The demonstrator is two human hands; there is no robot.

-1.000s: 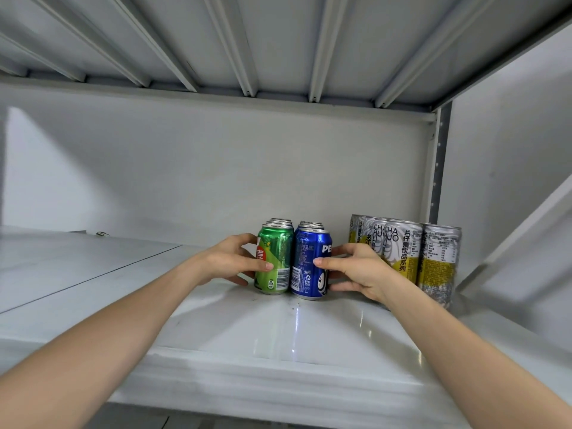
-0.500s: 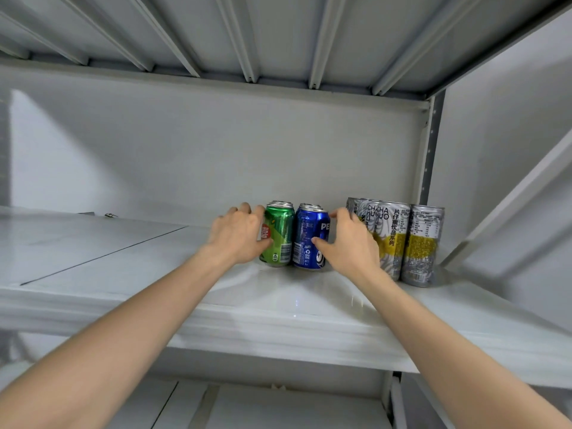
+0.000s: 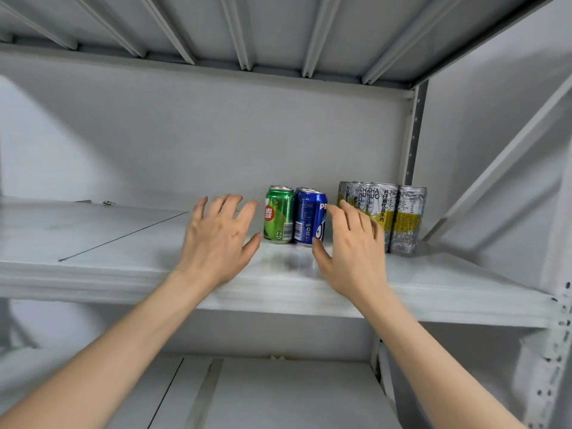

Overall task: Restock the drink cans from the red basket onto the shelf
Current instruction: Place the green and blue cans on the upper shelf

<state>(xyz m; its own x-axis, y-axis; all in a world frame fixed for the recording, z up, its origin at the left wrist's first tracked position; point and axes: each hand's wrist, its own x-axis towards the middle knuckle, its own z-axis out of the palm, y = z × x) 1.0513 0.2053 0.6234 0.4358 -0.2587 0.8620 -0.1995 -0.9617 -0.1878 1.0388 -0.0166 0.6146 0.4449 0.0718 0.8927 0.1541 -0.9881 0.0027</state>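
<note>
A green can [image 3: 278, 214] and a blue can [image 3: 309, 218] stand upright side by side on the white shelf [image 3: 123, 243], each with another can partly hidden behind it. My left hand [image 3: 219, 239] hovers just left of the green can, fingers spread, holding nothing. My right hand [image 3: 349, 252] is in front of and to the right of the blue can, also spread and apart from it. Right of them stands a tight group of tall silver-and-yellow cans [image 3: 383, 216]. The red basket is out of view.
The shelf's right upright post [image 3: 413, 134] and a diagonal brace [image 3: 501, 162] close off the right end. The ribbed underside of the upper shelf [image 3: 247, 29] hangs overhead. A lower shelf [image 3: 263, 394] lies below. Bare shelf surface stretches to the left.
Both hands have let go of the green and blue cans and drawn back toward me with fingers spread. The cans stay standing where they were set. The view has tilted lower.
</note>
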